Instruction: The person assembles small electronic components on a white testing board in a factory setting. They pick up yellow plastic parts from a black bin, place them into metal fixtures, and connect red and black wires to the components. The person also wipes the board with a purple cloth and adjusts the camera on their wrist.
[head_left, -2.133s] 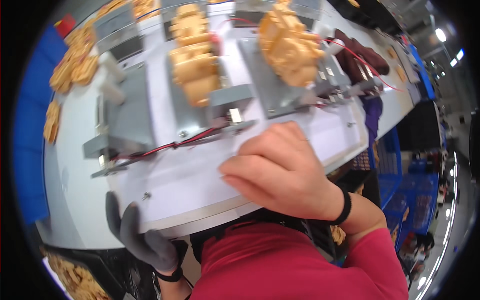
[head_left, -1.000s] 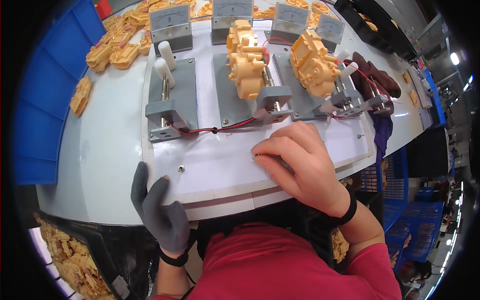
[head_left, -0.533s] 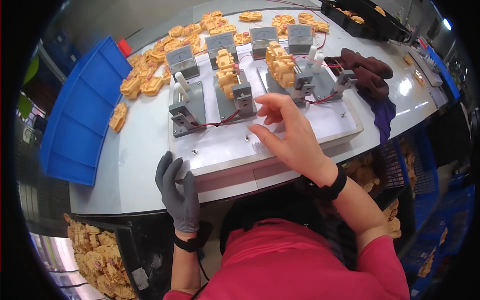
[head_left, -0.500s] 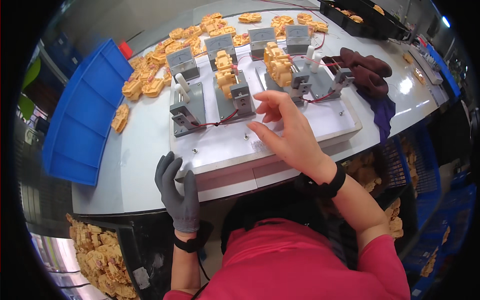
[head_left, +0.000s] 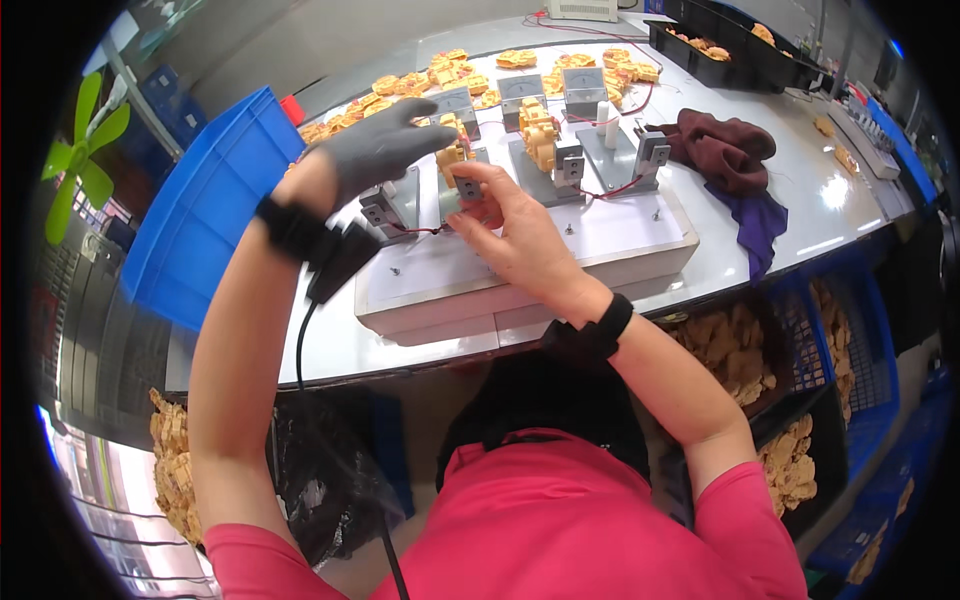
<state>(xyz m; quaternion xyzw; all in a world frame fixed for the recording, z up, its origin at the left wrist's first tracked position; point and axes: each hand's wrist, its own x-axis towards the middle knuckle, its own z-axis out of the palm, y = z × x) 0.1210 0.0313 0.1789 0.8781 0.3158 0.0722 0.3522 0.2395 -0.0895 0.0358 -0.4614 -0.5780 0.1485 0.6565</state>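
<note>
My left hand (head_left: 385, 150), in a grey glove, reaches over the left side of the white fixture board (head_left: 610, 240). Its fingers are stretched out and parted, with the tips at a yellow plastic gear housing (head_left: 453, 152); whether they touch it is unclear. My bare right hand (head_left: 525, 240) has thumb and forefinger around the small grey end block (head_left: 467, 188) in front of that housing. Another yellow gear housing (head_left: 538, 135) sits upright in the station to the right. White posts (head_left: 606, 125) stand at the rightmost station, which holds no housing.
Grey dial meters (head_left: 582, 92) line the board's back, with many yellow housings (head_left: 450, 68) behind. A blue bin (head_left: 210, 210) leans at left. A dark cloth (head_left: 725, 150) lies at right, a black tray (head_left: 720, 60) beyond. Crates of yellow parts (head_left: 725, 350) stand below the table edge.
My left hand has risen from the board's front left corner to the second station's housing. My right hand has moved left and closed around its end block. The view has shifted.
</note>
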